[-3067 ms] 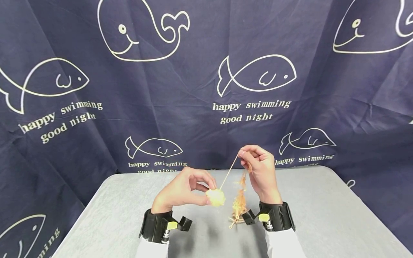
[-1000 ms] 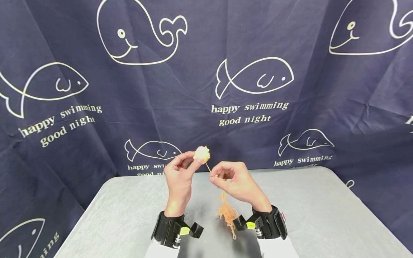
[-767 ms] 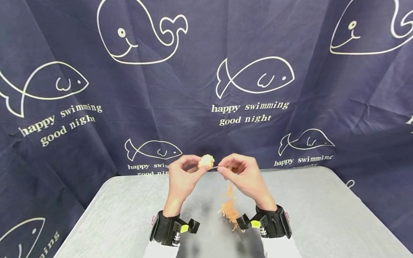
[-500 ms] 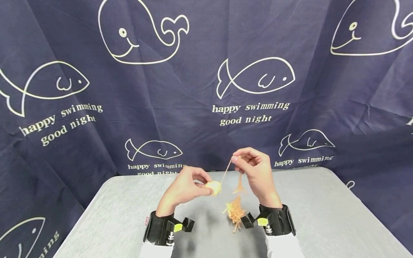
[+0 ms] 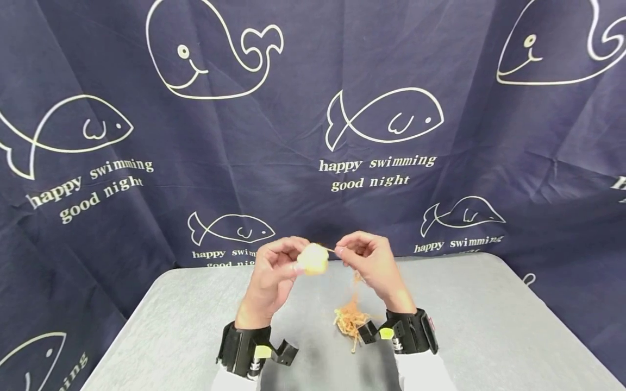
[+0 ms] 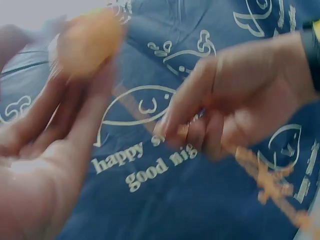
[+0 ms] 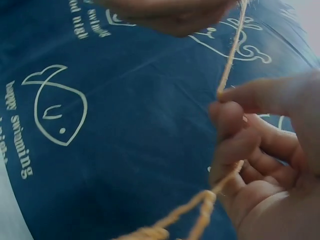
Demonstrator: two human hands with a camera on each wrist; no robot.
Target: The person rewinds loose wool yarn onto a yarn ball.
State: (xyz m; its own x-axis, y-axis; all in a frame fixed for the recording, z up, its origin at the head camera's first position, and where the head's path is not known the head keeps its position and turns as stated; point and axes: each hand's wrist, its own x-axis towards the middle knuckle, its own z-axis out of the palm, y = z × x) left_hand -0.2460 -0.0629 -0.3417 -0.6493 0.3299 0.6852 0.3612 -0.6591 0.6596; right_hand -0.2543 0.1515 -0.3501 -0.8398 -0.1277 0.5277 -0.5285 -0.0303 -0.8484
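Observation:
A small pale-yellow ball of yarn sits between the thumb and fingers of my left hand. From it a short taut strand runs to my right hand, whose thumb and index finger pinch it. The right hand's other fingers are curled, and the yarn passes through them. Below that hand, the tangled orange-yellow yarn hangs down over the table; whether its lower end touches the tabletop I cannot tell. In the left wrist view the ball is blurred.
A grey table spreads beneath both hands. Behind it hangs a dark blue cloth printed with white whales, fish and lettering. Black camera straps circle both wrists.
The strand has swung around the ball between frames. Since half a second ago, the left hand has risen and turned the ball upward, while the right hand has come lower and left, closer to it.

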